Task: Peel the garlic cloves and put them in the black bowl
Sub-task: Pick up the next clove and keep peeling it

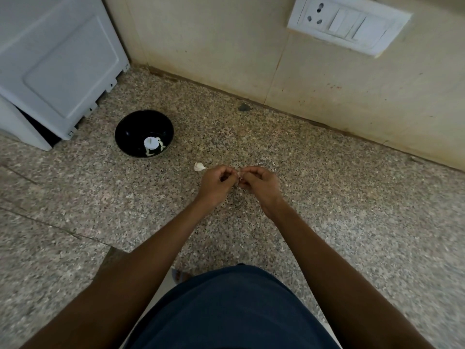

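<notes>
A: Nearest the lens: dark blue shirt (226,311), both bare forearms reaching forward over it.

B: Surface?

A: Speckled granite table (327,197), meeting a beige wall (226,46) with a white switch plate (348,23). White appliance (55,64) at far left.

B: Bowl?

A: Black bowl (144,133), glossy, standing just beside the appliance's corner. Inside it, pale peeled cloves (153,147) curled near the bottom; a bright reflection makes the count unreadable.

B: Hands?

A: Left hand (216,182) and right hand (261,183) are together, fingertips meeting. Both pinch one garlic clove (239,175); only a small pale sliver with papery skin shows between the fingers. It is held above the table, right of the bowl and well apart from it.

B: Anything loose?

A: One unpeeled clove (199,167), white, papery, with a pointed tip, lying on the table just beside the left hand.
</notes>
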